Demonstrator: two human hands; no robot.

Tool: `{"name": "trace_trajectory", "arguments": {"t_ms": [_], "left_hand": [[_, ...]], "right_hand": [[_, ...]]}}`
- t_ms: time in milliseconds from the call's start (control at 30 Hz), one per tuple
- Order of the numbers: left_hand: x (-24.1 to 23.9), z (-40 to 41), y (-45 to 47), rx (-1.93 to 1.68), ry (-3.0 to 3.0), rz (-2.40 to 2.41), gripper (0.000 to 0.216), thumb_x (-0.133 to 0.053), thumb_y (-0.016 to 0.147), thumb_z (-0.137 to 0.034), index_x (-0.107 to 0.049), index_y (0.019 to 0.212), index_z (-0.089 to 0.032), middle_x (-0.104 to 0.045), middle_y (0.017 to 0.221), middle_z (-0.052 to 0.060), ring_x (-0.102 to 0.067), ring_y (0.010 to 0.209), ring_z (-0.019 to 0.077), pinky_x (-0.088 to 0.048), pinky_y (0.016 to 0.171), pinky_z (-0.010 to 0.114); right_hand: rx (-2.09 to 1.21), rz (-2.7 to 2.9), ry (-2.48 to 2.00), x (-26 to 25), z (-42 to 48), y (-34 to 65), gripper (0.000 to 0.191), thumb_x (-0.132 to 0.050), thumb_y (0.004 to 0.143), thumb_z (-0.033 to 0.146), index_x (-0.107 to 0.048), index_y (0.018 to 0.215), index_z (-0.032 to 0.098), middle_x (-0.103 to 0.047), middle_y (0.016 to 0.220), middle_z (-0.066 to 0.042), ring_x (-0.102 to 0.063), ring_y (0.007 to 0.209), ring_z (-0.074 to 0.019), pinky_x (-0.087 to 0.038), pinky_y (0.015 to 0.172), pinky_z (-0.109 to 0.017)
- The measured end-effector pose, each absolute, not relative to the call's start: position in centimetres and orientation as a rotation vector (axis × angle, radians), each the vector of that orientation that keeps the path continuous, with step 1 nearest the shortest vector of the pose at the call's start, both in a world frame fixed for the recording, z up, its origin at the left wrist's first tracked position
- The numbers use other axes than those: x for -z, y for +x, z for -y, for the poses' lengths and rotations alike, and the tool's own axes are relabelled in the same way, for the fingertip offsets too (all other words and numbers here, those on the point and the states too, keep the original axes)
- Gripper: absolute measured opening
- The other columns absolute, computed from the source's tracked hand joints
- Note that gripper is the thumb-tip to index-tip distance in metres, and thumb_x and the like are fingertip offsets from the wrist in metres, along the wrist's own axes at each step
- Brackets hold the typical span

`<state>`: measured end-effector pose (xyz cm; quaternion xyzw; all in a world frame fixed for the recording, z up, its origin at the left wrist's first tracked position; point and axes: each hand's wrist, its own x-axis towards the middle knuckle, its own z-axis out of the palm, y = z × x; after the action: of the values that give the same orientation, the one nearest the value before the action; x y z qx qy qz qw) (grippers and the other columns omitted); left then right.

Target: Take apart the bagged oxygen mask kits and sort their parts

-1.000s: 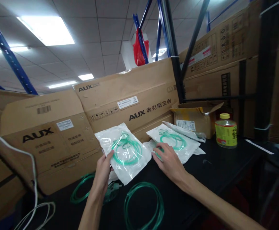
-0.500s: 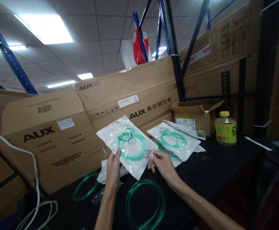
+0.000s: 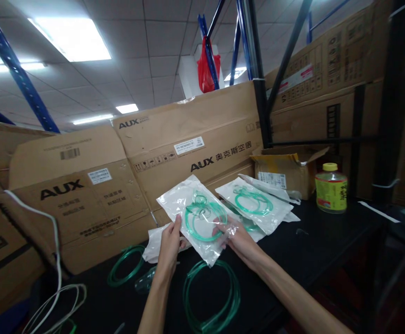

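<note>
A white-backed clear plastic bag [image 3: 174,200] is held up over the table, tilted, with a coil of green tubing [image 3: 192,232] inside. My left hand [image 3: 170,243] pinches its left edge, thumb on the front. At the bag's right side, my right hand [image 3: 235,239] has its fingers under the clear film, closed at the edge of the coil; the film partly blurs the fingertips. Below my hands lies a loose coil of green tubing [image 3: 235,297]. A smaller green coil [image 3: 114,276] and a clear plastic piece [image 3: 143,282] rest left of my left forearm.
More bagged green tubing [image 3: 270,222] lies behind my right hand on the black table [image 3: 314,250]. An opened carton [image 3: 302,178] and a yellow-capped bottle [image 3: 331,190] stand at the right. Large cardboard boxes [image 3: 153,185] wall off the back. White cable [image 3: 58,260] hangs at left.
My right hand's fingers have gone from the bag's right edge to under its film, leftward onto the coil. The bag has shifted slightly right and down in view.
</note>
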<state>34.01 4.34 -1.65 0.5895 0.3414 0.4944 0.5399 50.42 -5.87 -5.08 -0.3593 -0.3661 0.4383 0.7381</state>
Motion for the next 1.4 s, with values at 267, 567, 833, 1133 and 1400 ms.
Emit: {"name": "trace_trajectory", "arguments": {"t_ms": [267, 567, 833, 1133, 1400], "left_hand": [[1.9, -6.1, 32.5, -1.460, 1.166, -0.968, 0.050, -0.077, 0.072, -0.059, -0.069, 0.082, -0.011, -0.064, 0.067, 0.002, -0.056, 0.056, 0.0120, -0.047, 0.051, 0.022], [1.4, -7.5, 31.5, -1.632, 0.943, -1.019, 0.016, -0.056, 0.097, -0.024, -0.061, 0.089, -0.011, -0.068, 0.077, 0.004, -0.071, 0.065, 0.0129, -0.063, 0.074, 0.027], [1.3, -6.2, 32.1, -1.419, 1.027, -1.116, 0.017, -0.056, 0.100, -0.025, -0.058, 0.090, -0.012, -0.075, 0.085, 0.012, -0.079, 0.082, 0.0190, -0.061, 0.088, 0.028], [-1.6, -4.9, 26.2, -0.922, 1.479, -1.456, 0.033, -0.073, 0.085, -0.042, -0.073, 0.076, -0.011, -0.079, 0.074, 0.015, -0.075, 0.059, 0.0277, -0.059, 0.070, 0.037], [-4.2, -5.1, 29.4, -0.310, 2.685, -1.629, 0.038, -0.045, 0.102, -0.034, -0.065, 0.131, -0.019, -0.066, 0.137, 0.013, -0.061, 0.127, 0.0279, -0.044, 0.106, 0.036]], "right_hand": [[-1.078, 0.924, -0.815, 4.9, 6.2, 50.6, 0.041, -0.080, 0.078, 0.050, -0.062, 0.079, 0.014, -0.072, 0.073, -0.005, -0.064, 0.047, -0.0135, -0.045, 0.043, -0.023], [-0.812, 0.762, -0.730, 3.3, 8.6, 53.6, 0.040, -0.082, 0.078, 0.050, -0.060, 0.081, 0.016, -0.070, 0.072, -0.002, -0.062, 0.049, -0.0125, -0.047, 0.044, -0.022], [-0.396, 0.609, -0.655, -0.9, 15.2, 56.7, 0.023, -0.082, 0.081, 0.037, -0.068, 0.083, 0.018, -0.069, 0.080, -0.002, -0.062, 0.057, -0.0118, -0.049, 0.050, -0.022], [-0.265, 0.569, -0.704, -2.4, 20.0, 57.6, 0.020, -0.082, 0.079, 0.036, -0.072, 0.082, 0.020, -0.070, 0.076, -0.003, -0.060, 0.056, -0.0137, -0.050, 0.046, -0.023], [-0.292, 0.526, -0.817, -2.1, 22.3, 57.4, 0.023, -0.084, 0.076, 0.044, -0.072, 0.079, 0.024, -0.070, 0.076, -0.002, -0.060, 0.057, -0.0131, -0.052, 0.047, -0.021]]}}
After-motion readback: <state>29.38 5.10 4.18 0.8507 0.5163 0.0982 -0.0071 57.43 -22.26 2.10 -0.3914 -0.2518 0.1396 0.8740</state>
